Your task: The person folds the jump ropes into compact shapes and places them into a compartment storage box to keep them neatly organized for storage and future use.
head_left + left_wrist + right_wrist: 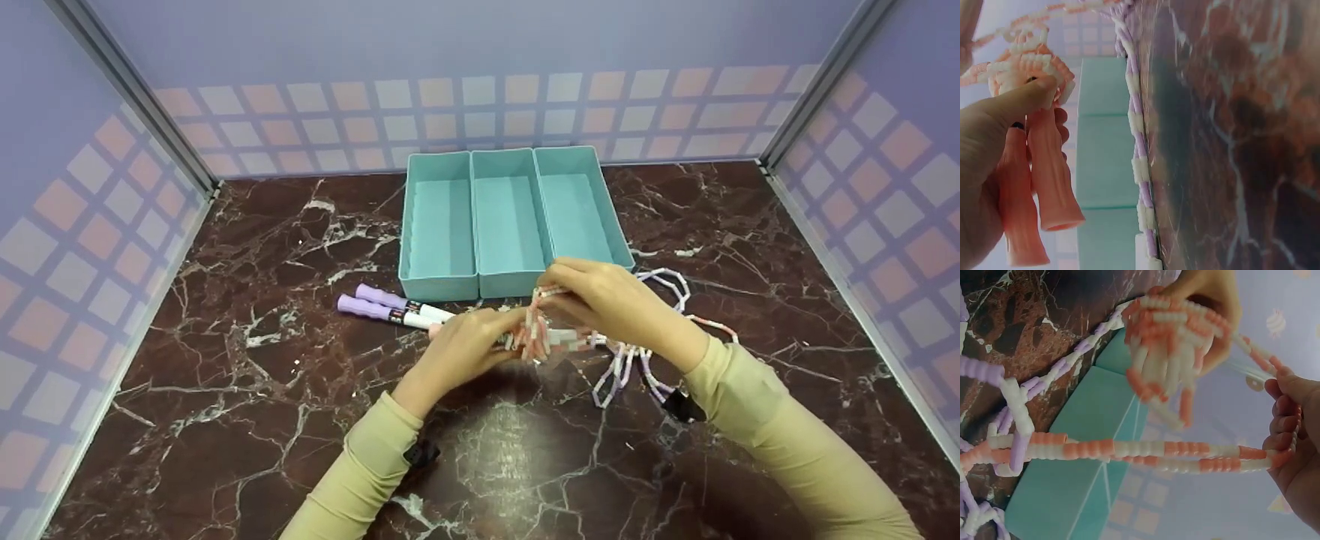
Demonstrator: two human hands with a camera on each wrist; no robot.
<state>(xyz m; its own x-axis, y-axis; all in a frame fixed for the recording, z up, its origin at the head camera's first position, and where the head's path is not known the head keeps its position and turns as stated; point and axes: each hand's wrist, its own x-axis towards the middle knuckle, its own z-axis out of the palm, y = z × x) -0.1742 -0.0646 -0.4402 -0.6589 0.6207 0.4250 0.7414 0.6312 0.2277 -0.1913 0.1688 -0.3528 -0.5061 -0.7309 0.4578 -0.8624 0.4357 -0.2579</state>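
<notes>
My left hand (466, 341) grips the two orange handles (1053, 174) of a beaded jump rope, its orange-and-white cord (1168, 343) bunched at the fingers. To the right, my right hand (611, 300) holds a stretch of that same cord, looped around its fingers in the right wrist view. From there a doubled length runs toward a purple-and-white beaded jump rope (616, 375), which lies on the table under and beside the right forearm. This second rope's purple handles (369, 306) lie side by side left of the left hand.
Behind the hands, a teal organizer (439, 289) with three long compartments stands against the back panel. Panels with a pink-and-white check pattern (435, 120) enclose the dark marbled table (262, 420) at the back and both sides.
</notes>
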